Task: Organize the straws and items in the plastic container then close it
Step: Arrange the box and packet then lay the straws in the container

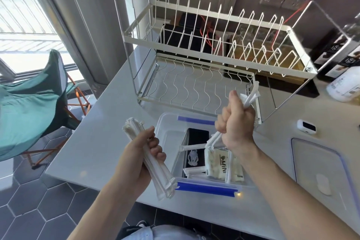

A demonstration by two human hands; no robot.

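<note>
1. The plastic container [165, 134] sits open on the white counter [93, 142], just in front of me, its clear walls trimmed with a blue clip [206, 188] on the near edge and another on the far edge.
2. Inside it lie a black box [196, 142], a pale packet marked MINI [224, 163], and a few loose wrapped straws [191, 148] lying across them.
3. My left hand [144, 154] is curled tight round a thick bundle of wrapped straws [153, 165], held beside the container's left wall, the bundle slanting from upper left down toward the near blue clip.
4. My right hand [236, 122] is fisted round a smaller bunch of straws [251, 95] above the container; their ends stick out above my knuckles and below my palm toward the packet.
5. The container's lid [319, 171] lies flat on the counter to the right, well apart.
6. Behind the container stands a white wire dish rack [194, 76].
7. A small white device [306, 126] rests beyond the lid; a green folding chair [29, 103] stands on the floor to the left.
</note>
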